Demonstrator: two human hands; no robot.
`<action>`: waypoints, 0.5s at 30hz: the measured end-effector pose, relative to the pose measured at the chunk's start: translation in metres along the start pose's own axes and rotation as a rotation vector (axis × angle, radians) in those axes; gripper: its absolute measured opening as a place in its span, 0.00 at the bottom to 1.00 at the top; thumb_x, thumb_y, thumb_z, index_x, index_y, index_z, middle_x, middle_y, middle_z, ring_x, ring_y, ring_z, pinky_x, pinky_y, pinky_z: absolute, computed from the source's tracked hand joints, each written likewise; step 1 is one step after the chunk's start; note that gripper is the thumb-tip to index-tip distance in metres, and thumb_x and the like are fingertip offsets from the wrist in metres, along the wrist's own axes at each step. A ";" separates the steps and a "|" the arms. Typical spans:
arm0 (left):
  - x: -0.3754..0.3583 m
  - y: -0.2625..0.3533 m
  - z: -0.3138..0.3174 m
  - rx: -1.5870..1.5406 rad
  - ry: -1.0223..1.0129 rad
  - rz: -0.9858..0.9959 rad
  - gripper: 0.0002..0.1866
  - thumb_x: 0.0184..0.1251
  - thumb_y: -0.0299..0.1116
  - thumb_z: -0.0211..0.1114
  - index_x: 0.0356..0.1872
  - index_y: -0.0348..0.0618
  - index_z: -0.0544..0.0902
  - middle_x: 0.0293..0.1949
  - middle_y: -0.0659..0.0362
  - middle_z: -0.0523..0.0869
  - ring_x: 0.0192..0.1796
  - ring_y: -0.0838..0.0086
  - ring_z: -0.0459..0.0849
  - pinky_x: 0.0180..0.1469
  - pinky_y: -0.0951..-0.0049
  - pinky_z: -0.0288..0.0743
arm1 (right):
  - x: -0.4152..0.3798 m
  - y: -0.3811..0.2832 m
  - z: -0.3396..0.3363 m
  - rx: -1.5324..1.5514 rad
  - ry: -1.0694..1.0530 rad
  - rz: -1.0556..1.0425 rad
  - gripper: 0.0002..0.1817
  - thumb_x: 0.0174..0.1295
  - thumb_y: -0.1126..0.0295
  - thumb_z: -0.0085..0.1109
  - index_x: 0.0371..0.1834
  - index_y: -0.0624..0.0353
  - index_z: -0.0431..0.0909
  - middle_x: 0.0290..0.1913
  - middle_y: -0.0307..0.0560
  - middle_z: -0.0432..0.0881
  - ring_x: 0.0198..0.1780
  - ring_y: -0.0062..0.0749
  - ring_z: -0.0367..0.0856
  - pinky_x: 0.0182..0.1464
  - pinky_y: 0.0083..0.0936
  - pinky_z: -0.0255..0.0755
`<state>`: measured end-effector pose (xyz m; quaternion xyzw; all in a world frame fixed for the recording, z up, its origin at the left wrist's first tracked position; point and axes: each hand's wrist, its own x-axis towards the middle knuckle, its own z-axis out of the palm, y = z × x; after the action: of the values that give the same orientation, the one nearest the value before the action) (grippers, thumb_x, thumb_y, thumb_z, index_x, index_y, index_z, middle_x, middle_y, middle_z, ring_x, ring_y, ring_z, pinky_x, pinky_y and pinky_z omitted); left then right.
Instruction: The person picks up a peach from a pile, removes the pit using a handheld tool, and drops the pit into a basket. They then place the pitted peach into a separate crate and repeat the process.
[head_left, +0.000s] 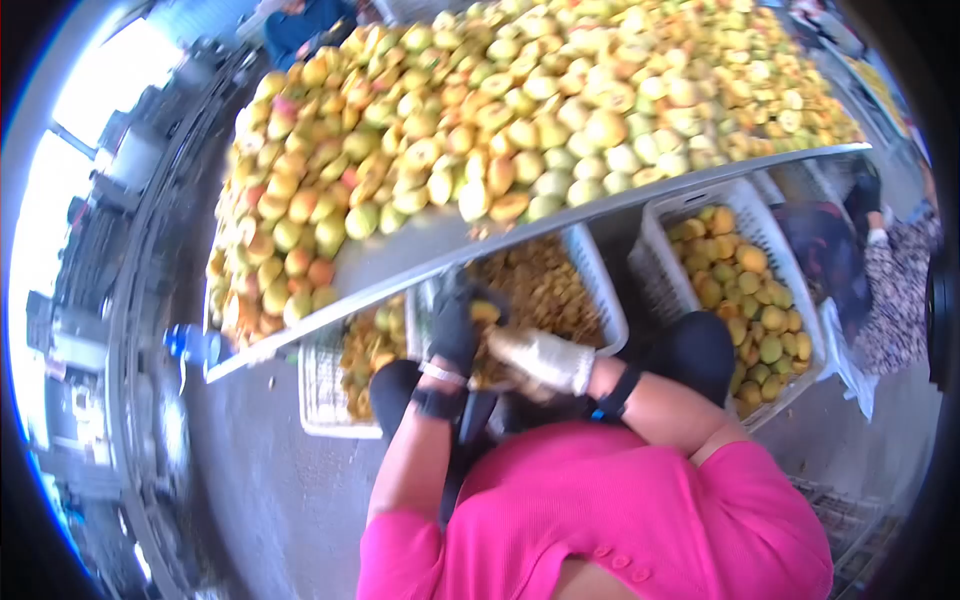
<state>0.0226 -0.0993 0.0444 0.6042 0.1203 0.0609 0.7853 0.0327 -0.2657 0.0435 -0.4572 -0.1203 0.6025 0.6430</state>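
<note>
The left hand [455, 325], in a dark glove, is closed around a small yellow fruit [485, 312] that sits at its fingertips, toward the right hand. Beyond and to either side of that grip stand white crates [600, 290] holding cut pieces. Just to the right, the right hand [545, 360] in a pale glove is curled shut with its knuckles pointing at the fruit; whether it grips a blade or anything else I cannot tell. The two hands nearly touch, the fruit lying between them, nearer the left and slightly above the right. Above both hands a long metal table [400, 255] slopes away, heaped with whole fruit. Farther right stands another crate [740, 280] of yellow-green fruit.
</note>
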 end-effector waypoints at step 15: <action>0.027 -0.014 0.005 -0.210 -0.227 0.027 0.21 0.79 0.49 0.49 0.41 0.43 0.81 0.30 0.57 0.84 0.34 0.71 0.82 0.40 0.65 0.79 | -0.001 0.009 0.006 0.901 -0.875 0.128 0.22 0.75 0.48 0.48 0.26 0.49 0.68 0.13 0.24 0.54 0.07 0.10 0.50 0.08 0.13 0.45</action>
<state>0.0491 -0.1017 0.0287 0.5234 0.0157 0.0148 0.8518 0.0220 -0.2655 0.0405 0.1410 -0.0790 0.7626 0.6264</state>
